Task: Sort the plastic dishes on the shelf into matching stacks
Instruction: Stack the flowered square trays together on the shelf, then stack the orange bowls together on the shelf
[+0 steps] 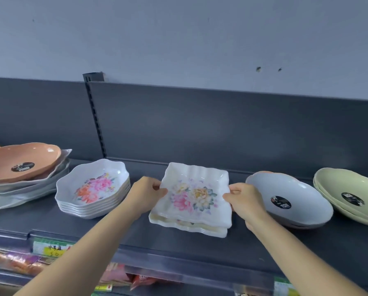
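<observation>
A white square dish with a flower print lies tilted on top of a short stack of matching square dishes in the middle of the dark shelf. My left hand pinches its left rim and my right hand pinches its right rim. To the left stands a stack of wavy-edged flowered bowls. At the right sits a pale blue oval dish on another dish, then a stack of green oval dishes.
At the far left an orange oval dish rests on a mixed pile of white dishes. A dark back panel rises behind the shelf. Price labels and packaged goods sit on the level below.
</observation>
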A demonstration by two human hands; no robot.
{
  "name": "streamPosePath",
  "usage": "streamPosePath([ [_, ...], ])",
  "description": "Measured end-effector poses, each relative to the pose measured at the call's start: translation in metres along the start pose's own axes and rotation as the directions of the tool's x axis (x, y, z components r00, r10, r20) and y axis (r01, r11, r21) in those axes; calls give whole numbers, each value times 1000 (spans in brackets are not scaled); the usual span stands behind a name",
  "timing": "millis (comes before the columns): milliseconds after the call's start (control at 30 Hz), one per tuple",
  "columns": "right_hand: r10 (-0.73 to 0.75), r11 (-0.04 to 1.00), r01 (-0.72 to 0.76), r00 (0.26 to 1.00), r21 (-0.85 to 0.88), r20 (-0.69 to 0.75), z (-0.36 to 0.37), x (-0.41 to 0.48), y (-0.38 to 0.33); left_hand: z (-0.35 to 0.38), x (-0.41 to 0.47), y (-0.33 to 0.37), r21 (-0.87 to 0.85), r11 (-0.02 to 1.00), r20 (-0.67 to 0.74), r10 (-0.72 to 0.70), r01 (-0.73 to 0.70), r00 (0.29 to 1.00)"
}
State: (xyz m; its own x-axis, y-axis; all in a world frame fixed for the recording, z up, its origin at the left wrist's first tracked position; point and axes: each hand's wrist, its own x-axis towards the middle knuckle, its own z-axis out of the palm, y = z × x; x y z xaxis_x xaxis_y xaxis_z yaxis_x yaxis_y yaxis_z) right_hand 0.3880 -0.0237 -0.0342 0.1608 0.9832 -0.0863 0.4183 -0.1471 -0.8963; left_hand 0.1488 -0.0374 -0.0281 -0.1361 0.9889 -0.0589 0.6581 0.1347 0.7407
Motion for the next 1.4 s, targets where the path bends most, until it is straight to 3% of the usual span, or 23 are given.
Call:
streamPosePath([
  [167, 1, 998, 0, 1000, -56, 27, 6, 1, 7, 4, 2, -5, 156, 988, 5, -6, 5, 1000],
  [667, -34, 992, 56, 983, -116, 182, 5, 10, 10, 9, -4, -10, 176, 984, -70, -26, 38, 997],
  [800, -40, 982, 69, 986, -174, 163, 0, 6, 0, 10, -7, -9, 187, 982, -95, -25, 42, 995],
  [933, -180, 954, 205, 975, -217, 129, -5, 7, -28, -8, -23, 4, 231, 973, -224, 77, -24, 972],
  [1067, -301, 912, 343, 932, -225, 203, 12, 5, -66, -50, -42, 13, 317, 946, -367, 189, -69, 911],
  [1233, -392, 855, 472, 859, -215, 329, 65, -12, -116, -127, -62, -28, 327, 945, -523, 174, 8, 834],
  [1400, -416, 833, 530, 789, -159, 452, 139, -30, -163, -206, -65, -95, 269, 946, -622, 25, 184, 782],
])
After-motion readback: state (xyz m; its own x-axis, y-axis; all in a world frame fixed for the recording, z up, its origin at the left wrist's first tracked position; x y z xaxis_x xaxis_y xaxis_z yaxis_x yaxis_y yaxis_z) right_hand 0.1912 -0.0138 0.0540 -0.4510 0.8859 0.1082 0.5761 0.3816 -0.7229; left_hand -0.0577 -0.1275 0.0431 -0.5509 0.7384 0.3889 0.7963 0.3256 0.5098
